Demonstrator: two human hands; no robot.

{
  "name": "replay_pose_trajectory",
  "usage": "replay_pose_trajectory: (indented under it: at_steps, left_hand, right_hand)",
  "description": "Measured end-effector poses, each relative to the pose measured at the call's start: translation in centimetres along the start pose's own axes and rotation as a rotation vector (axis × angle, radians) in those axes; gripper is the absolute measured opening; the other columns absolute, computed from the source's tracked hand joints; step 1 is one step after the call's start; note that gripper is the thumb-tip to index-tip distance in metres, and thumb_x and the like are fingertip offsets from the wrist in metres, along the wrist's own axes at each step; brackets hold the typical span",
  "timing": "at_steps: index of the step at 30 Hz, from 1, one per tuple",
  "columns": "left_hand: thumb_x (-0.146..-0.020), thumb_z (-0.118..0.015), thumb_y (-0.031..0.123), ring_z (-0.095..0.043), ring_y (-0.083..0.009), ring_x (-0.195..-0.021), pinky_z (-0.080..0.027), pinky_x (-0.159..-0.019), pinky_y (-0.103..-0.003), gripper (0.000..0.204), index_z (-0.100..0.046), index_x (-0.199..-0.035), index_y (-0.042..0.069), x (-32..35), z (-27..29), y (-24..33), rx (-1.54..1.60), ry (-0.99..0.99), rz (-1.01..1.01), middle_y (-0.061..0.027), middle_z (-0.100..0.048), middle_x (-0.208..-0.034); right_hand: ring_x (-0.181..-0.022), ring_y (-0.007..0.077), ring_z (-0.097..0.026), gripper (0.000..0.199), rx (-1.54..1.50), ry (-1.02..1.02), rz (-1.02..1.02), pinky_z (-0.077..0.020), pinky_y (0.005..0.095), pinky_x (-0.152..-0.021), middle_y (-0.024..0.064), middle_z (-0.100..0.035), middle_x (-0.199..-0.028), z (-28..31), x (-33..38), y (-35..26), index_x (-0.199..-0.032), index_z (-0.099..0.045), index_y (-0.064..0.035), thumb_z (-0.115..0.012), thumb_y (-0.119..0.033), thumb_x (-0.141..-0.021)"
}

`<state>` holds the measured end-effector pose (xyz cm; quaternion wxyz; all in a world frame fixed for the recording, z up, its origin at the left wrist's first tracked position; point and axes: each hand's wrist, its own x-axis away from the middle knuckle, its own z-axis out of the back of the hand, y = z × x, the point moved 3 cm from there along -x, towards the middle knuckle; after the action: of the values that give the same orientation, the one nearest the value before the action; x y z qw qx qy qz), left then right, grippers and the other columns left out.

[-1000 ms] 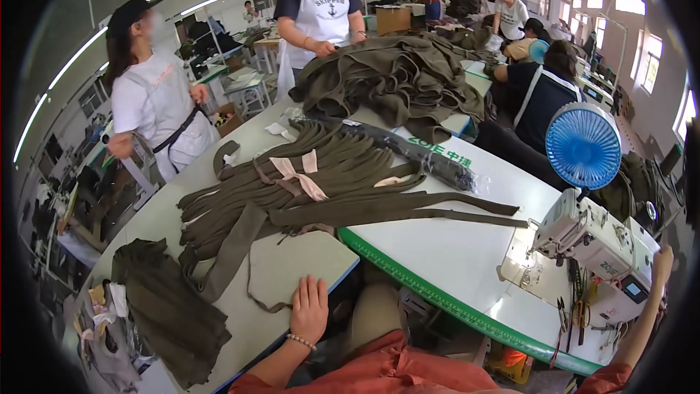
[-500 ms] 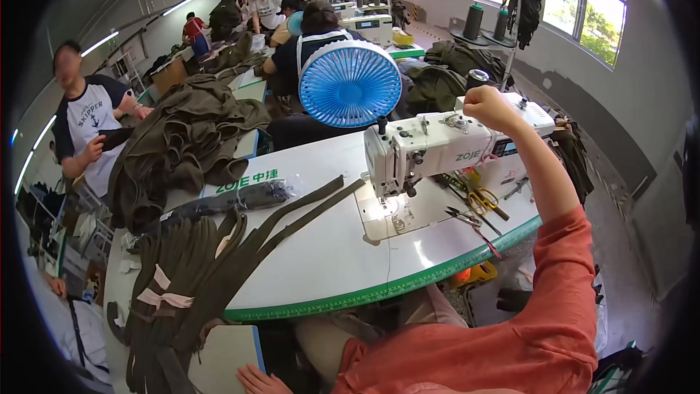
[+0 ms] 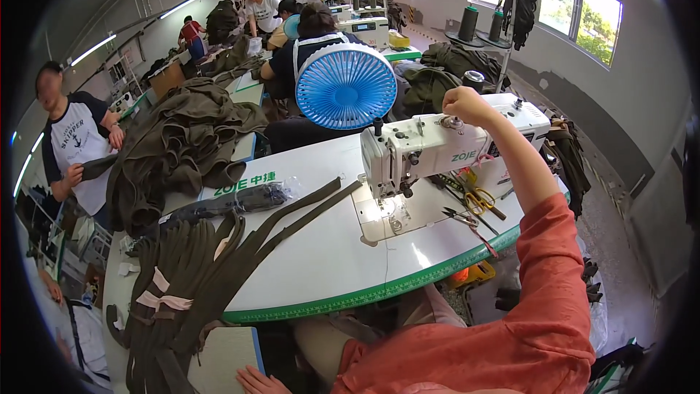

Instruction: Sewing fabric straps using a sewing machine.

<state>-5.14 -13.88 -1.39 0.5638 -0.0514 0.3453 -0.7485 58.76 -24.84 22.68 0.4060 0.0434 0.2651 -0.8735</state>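
My right hand (image 3: 467,104) is raised over the top of a white sewing machine (image 3: 430,147). Its fingers are pinched together close to the round metal part on the machine's top; whatever lies between them is too small to make out. My left hand (image 3: 261,381) rests at the bottom edge with fingers stretched out, beside a pale board (image 3: 224,361). Left of the machine lies a bundle of dark olive fabric strips (image 3: 171,266), tied with a light pink band (image 3: 166,299). Two longer strips reach toward the lit needle plate (image 3: 379,220).
Yellow-handled scissors (image 3: 479,201) and thread snips (image 3: 461,217) lie right of the needle. A blue fan (image 3: 346,87) stands behind the machine. Olive garments (image 3: 182,146) are heaped at the left, where a person (image 3: 76,135) stands holding dark cloth. Thread cones (image 3: 468,23) stand behind.
My right hand has moved slightly left and down, from beside the dark spool to the machine's top. The person at the left has shifted, pulling at the dark cloth. My left hand stays put.
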Motion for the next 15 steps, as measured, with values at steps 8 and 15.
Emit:
replay_pose_trajectory:
  at_steps: [8, 15]
  left_hand:
    - [-0.088, -0.053, 0.041, -0.036, -0.0254, -0.132, -0.03, -0.105, -0.038, 0.06, -0.037, -0.137, 0.011, 0.3, 0.3, -0.1, -0.034, -0.003, 0.007, -0.0081, -0.038, -0.142]
    - [-0.089, -0.052, 0.041, -0.036, -0.024, -0.133, -0.029, -0.104, -0.037, 0.06, -0.036, -0.138, 0.011, 0.0, 0.1, 0.8, -0.067, 0.015, -0.007, -0.0079, -0.038, -0.143]
  right_hand:
    - [-0.077, 0.0339, -0.063, 0.017, 0.326, 0.072, -0.137, -0.0504, 0.04, -0.069, 0.0153, -0.066, -0.081, 1.5, 5.6, -3.1, -0.079, -0.069, -0.0066, -0.056, -0.013, -0.071]
    - [-0.081, 0.0366, -0.064, 0.017, 0.407, 0.136, -0.048, -0.0505, 0.0449, -0.071, 0.0199, -0.066, -0.084, 0.5, 0.5, -1.2, -0.079, -0.068, -0.0034, -0.053, -0.007, -0.072]
